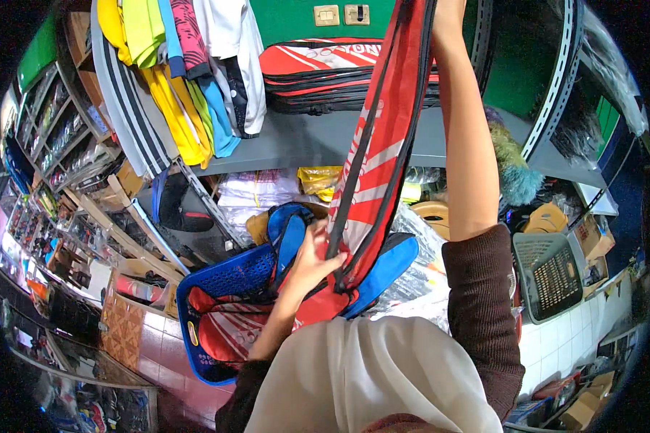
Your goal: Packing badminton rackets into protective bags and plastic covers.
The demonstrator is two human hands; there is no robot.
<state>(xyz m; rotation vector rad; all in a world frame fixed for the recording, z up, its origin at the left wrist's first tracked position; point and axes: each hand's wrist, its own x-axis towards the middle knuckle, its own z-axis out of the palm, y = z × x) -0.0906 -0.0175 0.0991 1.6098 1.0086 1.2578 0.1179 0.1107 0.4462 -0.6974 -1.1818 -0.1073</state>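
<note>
A long red racket bag (384,144) with white stripes and black edging stands tilted in front of me, its upper end cut off by the picture's top. My left hand (316,258) grips its lower end, fingers curled at the black edge. High up, my right hand (449,13) holds the bag's upper part at its side; the fingers are mostly hidden behind it or out of the picture. Below, a blue plastic basket (186,303) contains another red racket bag (227,332). A blue bag (388,270) lies by the lower end of the held one.
Red racket bags (318,58) lie stacked on a grey shelf (282,151). Colourful shirts (188,79) hang at the left of it. Underneath are plastic-wrapped packs (256,191). A grey-green basket (549,278) stands at the right on white tiles, beside cardboard boxes (594,238).
</note>
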